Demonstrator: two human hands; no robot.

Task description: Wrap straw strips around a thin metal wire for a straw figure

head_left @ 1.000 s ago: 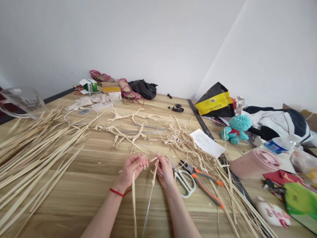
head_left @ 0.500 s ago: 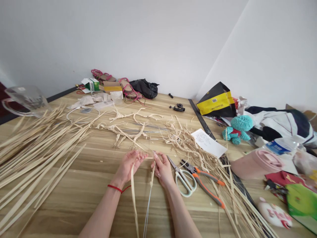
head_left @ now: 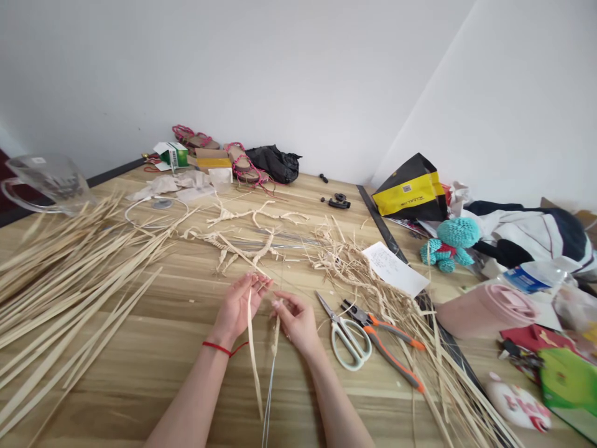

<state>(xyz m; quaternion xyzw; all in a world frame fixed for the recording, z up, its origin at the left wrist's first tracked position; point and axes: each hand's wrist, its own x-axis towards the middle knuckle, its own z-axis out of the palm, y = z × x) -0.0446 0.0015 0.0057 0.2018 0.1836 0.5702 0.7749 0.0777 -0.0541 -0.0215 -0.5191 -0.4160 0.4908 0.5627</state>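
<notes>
My left hand (head_left: 237, 306), with a red string at the wrist, pinches a long pale straw strip (head_left: 253, 361) that trails back toward me over the wooden table (head_left: 153, 348). My right hand (head_left: 293, 317) is closed on the straw-wrapped top of a thin metal wire (head_left: 268, 395), which also runs back toward me. The two hands sit close together, fingertips a little apart. White-handled scissors (head_left: 347, 339) and orange-handled pliers (head_left: 382, 348) lie just right of my right hand.
A large pile of straw strips (head_left: 69, 274) covers the left of the table, and loose straw scraps (head_left: 396, 311) spread on the right. Twisted straw figures (head_left: 242, 239) lie beyond my hands. A glass jug (head_left: 46, 183), sandals (head_left: 237, 163), a yellow bag (head_left: 410, 190), a teal crochet toy (head_left: 450, 242) and a pink roll (head_left: 485, 308) stand around.
Both hands have shifted slightly left and nearer to me. The right hand has drawn the wire's wrapped end away from the left hand, widening the gap between them.
</notes>
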